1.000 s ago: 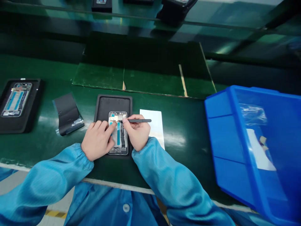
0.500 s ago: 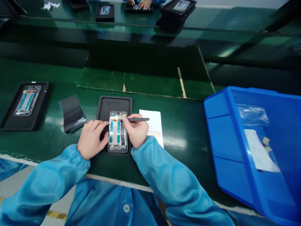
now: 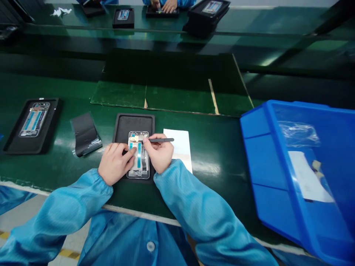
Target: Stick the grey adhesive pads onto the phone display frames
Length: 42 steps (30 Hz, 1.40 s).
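An opened phone (image 3: 139, 162) with blue strips inside lies on a black tray (image 3: 133, 122). My left hand (image 3: 116, 162) rests over the phone's left side, index finger stretched onto its inner surface and fingers apart. Pinched in my right hand (image 3: 161, 155) are dark tweezers (image 3: 165, 140), their back end pointing right. The tips are hidden at my fingers, over the upper part of the phone. White paper (image 3: 179, 146) lies beside the tray, partly behind my right hand.
Left of me are a dark film sheet (image 3: 85, 133) and another black tray (image 3: 13, 144) bearing an opened phone (image 3: 35, 120). A blue bin (image 3: 263, 162) on the right contains clear plastic and paper. Across the bench, a co-worker's hands (image 3: 169, 6) work at a tray.
My left hand has shifted right, its index finger now over the phone's inside rather than at its edge. My right hand and the tweezers stay almost in place over the phone.
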### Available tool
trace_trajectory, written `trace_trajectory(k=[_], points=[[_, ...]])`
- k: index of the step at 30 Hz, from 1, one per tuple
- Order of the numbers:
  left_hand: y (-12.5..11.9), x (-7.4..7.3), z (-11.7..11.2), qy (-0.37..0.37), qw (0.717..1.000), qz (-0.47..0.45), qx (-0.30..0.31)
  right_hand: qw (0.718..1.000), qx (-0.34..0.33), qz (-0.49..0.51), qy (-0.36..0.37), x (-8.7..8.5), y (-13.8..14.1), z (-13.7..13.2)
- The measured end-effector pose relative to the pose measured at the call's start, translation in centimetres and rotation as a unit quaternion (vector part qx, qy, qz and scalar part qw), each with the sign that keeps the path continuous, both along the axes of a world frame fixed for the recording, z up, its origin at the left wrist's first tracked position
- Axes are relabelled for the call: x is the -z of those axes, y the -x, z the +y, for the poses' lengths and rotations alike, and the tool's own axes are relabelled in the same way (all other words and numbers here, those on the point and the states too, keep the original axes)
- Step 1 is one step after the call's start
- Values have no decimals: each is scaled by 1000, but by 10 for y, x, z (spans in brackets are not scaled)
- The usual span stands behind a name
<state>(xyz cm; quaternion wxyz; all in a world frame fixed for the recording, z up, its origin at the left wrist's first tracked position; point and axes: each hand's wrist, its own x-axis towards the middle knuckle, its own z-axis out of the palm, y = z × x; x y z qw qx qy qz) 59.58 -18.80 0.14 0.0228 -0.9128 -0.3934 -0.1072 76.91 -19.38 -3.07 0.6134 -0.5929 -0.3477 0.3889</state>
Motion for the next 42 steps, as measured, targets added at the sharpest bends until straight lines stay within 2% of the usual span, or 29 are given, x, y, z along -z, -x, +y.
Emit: trace_trajectory(k=[3,8,12,14,24,31,35,39,42], points=[[2,3,-2,-26,999,-27,11,1000,-2,-4,-3,0,0,0],[3,1,-4,-43,999,-10,-27,1000,0,4,0,0,0,0],[4,1,-4,-55,998,-26,-3,1000,-5,10,0,0,0,0],[3,1,-4,-60,997,-37,-10,1000,-6,8,1,0,0,0],[-6,-2,-1,28,997,62,-42,1000,0,-1,0,0,0,0],[-17,-1,-1,66,995,47,-55,1000,3,5,-3,3,1,0],[-14,-1,-1,89,995,16,-52,1000,3,3,-4,2,1,0],[-1,-3,-2,56,993,-56,-82,1000,3,0,0,2,0,0],[3,-2,-3,41,995,-39,-77,1000,1,-2,0,2,0,0]])
